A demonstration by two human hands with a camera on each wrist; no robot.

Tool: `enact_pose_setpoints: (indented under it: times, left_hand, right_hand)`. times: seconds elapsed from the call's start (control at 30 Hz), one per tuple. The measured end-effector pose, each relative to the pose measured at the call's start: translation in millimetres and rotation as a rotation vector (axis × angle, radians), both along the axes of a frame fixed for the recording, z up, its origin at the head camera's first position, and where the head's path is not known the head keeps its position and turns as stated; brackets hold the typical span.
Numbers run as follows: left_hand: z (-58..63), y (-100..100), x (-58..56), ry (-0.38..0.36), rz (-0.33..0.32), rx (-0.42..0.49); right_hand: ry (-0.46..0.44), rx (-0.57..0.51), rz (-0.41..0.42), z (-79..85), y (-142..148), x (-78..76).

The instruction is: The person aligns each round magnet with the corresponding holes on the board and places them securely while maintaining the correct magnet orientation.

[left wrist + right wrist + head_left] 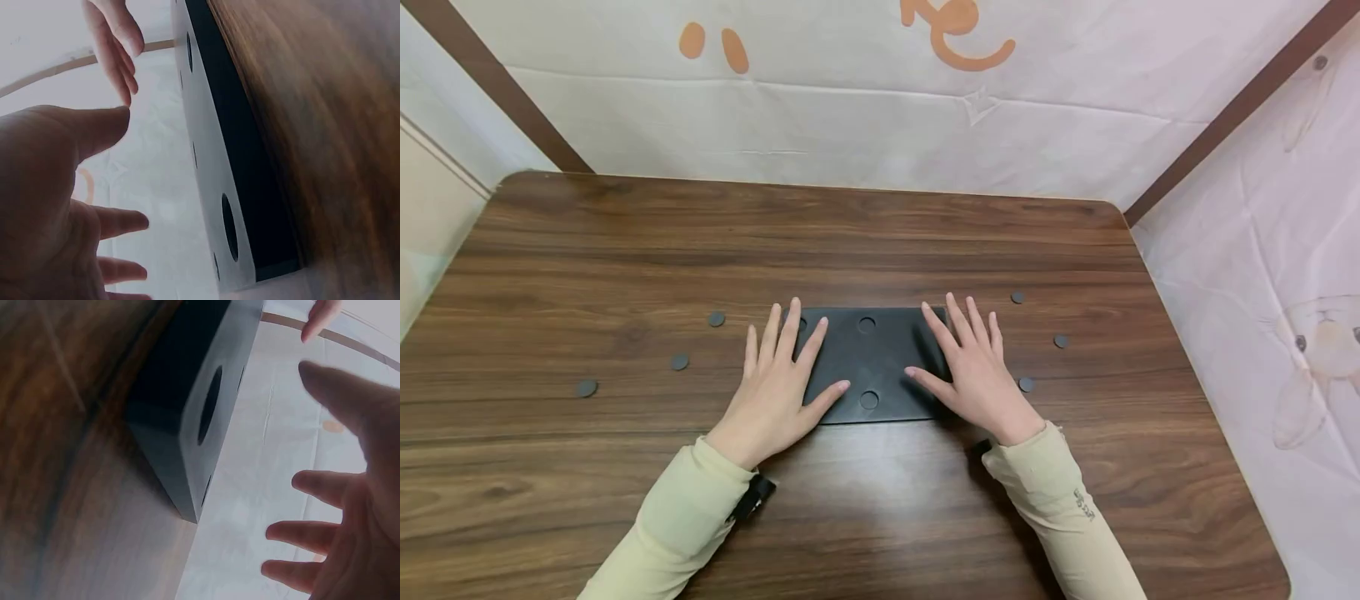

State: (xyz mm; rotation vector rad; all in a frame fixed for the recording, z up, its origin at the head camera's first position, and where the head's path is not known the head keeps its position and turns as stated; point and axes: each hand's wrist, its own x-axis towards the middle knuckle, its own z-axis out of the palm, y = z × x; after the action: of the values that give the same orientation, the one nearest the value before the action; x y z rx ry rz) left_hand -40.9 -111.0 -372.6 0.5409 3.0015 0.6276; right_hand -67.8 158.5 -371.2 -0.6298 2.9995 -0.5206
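While a white sheet (865, 125) hangs behind it, the wood-grained table (850, 242) spreads across most of the head view. Two pale sleeves (673, 517) reach in from the near side. Between them, near the table's middle, a dark rectangular block (887, 362) lies flat. Over its left end hovers the left hand (771, 396), over its right end the right hand (983, 383); each is spread wide, fingers straight, holding nothing, and the wrist views show both raised off the block. Round recesses (868, 401) sink into the block's top: two along its middle stand unfilled, a third is partly hidden by the left fingers. Smallest are the dark discs (587, 388) on the table, three left of the block and three right, one of these just beside the right hand.
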Motion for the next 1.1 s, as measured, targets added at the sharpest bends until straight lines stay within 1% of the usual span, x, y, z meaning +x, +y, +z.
enact_pose_setpoints:
  times: [0.17,0.27,0.47,0.7,0.9,1.1]
  left_hand:
    - [1.3,-2.5,5.4,-0.027,0.003,-0.007]
    - [0.9,-4.7,7.4,-0.036,0.000,-0.018]
    - [-2.0,-9.3,10.6,-0.031,-0.019,-0.034]
    - [-2.4,-15.2,15.5,-0.006,-0.035,-0.012]
    - [-3.6,-17.0,20.5,-0.003,-0.020,-0.020]
    - [-4.7,-16.9,20.5,-0.012,0.004,0.002]
  right_hand:
    - [0.010,-0.028,0.009,-0.1,3.1,0.9]
    - [0.004,-0.026,0.012,-0.4,5.7,0.9]
    - [-0.003,-0.035,0.012,-1.4,12.4,2.6]
    - [-0.009,-0.054,-0.002,-2.5,19.0,7.5]
    - [-0.011,-0.046,-0.026,-2.0,26.3,11.1]
    - [-0.024,-0.033,-0.055,-0.7,35.4,12.9]
